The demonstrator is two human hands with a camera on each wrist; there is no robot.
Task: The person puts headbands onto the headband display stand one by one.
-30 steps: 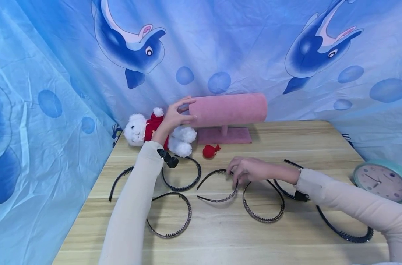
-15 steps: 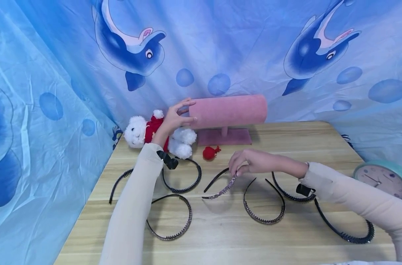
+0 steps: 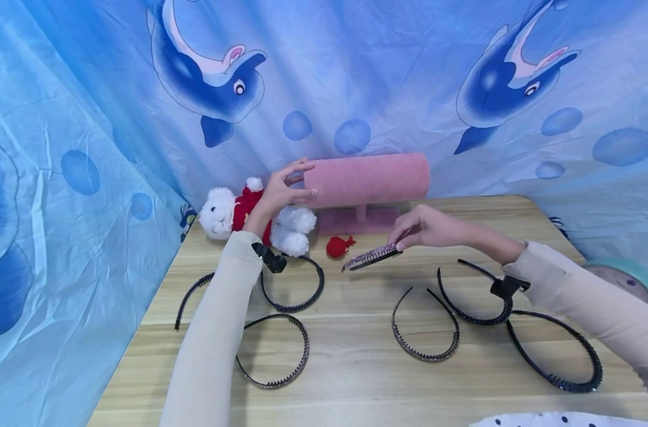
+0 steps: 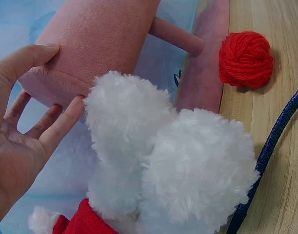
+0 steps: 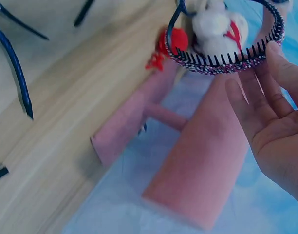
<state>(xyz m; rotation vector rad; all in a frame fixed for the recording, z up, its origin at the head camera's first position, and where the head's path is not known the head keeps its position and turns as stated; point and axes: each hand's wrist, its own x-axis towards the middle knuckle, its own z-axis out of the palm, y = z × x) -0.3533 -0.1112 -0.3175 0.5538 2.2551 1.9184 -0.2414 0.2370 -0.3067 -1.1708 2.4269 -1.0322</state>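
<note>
My left hand [image 3: 281,188] grips the left end of a pink cylindrical headband stand [image 3: 369,179], thumb on one side and fingers on the other. That end, with the thumb pressing on it, also shows in the left wrist view. Over the table, my right hand [image 3: 432,228] pinches a glittery headband [image 3: 371,257] with dark comb teeth. In the right wrist view the raised headband [image 5: 214,69] curves away from thumb and fingertips, in front of the stand. A white plush toy [image 3: 217,213] in a red top lies beside my left wrist.
Dark toothed headbands lie on the wooden table, among them one at left [image 3: 305,305], one at front left [image 3: 275,382] and one at right [image 3: 428,357]. A red yarn ball [image 3: 337,247] sits before the stand's base. A teal clock [image 3: 644,279] stands far right.
My right hand has lifted the glittery headband off the table and carried it up and slightly right, tilting it edge-on to the head view. My left hand stays on the stand.
</note>
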